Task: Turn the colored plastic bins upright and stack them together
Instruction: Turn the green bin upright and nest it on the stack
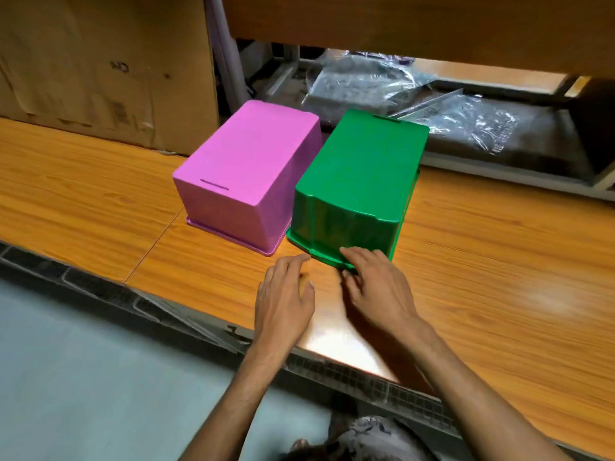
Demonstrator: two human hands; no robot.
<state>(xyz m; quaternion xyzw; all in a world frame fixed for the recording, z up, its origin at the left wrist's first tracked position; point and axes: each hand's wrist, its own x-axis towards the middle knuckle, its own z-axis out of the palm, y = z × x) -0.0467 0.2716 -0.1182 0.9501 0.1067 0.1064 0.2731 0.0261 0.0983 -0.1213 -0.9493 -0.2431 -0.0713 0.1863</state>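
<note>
Nearest you, your left hand is hovering over the counter just short of the green bin, its fingers loosely spread and holding nothing, the tips close to the near rim but not clearly touching it. Your right hand is lying on that same rim at its near corner, fingers extended and resting against the plastic rather than closed around it, so nothing is gripped yet. The green bin is sitting upside down, mouth on the counter, and the pink bin is sitting upside down just beside it on the left, the two nearly touching along their long sides. The risk is starting here: if you are lifting only from this near edge with flat fingers, the smooth plastic is likely slipping out and the bin is dropping back, or skating away from you across the glossy wood. Because the pink bin is standing so close, a tilting green bin is probably knocking or dragging it sideways. Beyond both bins the counter is ending, and plastic-wrapped bundles are lying on a lower shelf behind, with a cardboard box standing at the back left; a hard push is probably sending a bin off that far edge. Hooking your fingers under the rim looks safer.
</note>
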